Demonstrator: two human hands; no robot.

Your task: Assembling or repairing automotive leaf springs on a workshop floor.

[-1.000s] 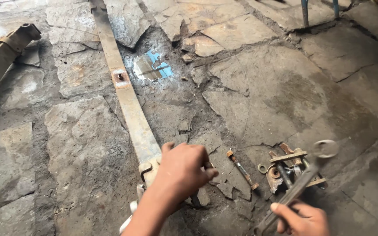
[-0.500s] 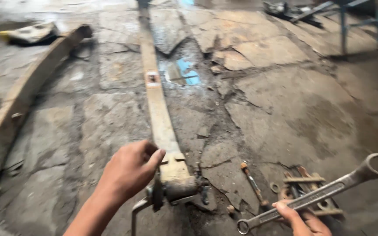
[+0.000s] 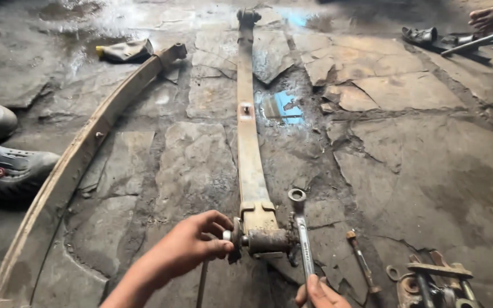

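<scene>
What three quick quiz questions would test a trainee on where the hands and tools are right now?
1. True or false: the left hand grips the bolt end at the eye of the long flat rusty leaf spring.
2. Which tool does the right hand hold? A) hammer B) silver ring spanner C) pliers
3. Fill in: the curved leaf spring lies to the ___ of the straight one.

Key: 1 true; 2 B; 3 left.
</scene>
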